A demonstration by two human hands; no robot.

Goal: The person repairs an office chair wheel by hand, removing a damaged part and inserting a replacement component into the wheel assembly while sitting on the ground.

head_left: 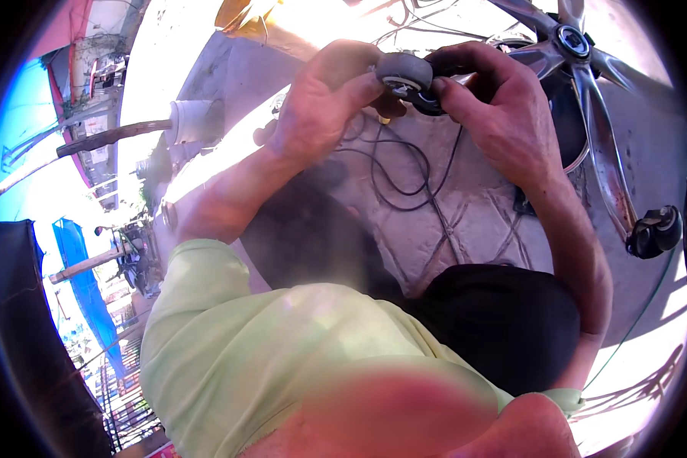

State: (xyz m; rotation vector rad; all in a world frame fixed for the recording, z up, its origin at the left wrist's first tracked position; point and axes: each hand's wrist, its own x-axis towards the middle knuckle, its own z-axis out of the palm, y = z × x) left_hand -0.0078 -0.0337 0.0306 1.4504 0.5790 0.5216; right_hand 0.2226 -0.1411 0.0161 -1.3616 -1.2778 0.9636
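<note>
A dark caster wheel (pixel 404 71) is held up between my two hands, in front of me. My left hand (pixel 324 95) grips it from the left, thumb and fingers closed against the wheel's side. From the right, my right hand (pixel 504 107) pinches the black part of the caster (pixel 427 101) between thumb and forefinger. Right of my hands is a silver star-shaped chair base (pixel 588 69), its hub facing up. On the end of its nearest leg sits another black caster (pixel 654 231).
Black cable (pixel 416 206) lies in loops on the tiled floor (pixel 466 221) below my hands. A white cylinder (pixel 196 122) with a wooden stick (pixel 114 137) in it stands at the left. An orange-yellow object (pixel 244 15) is at the far edge.
</note>
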